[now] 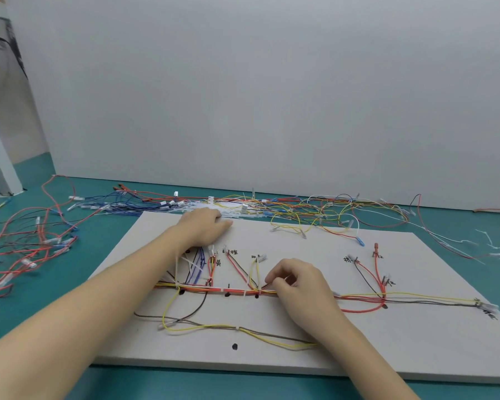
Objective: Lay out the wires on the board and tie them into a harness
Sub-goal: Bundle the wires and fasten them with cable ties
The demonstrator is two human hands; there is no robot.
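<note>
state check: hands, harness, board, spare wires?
left hand: reaching to the board's far edge, fingers on the white ties there
right hand: pinching the harness
harness: laid along the board, partly tied
board: flat on the table
spare wires: loose, tangled
</note>
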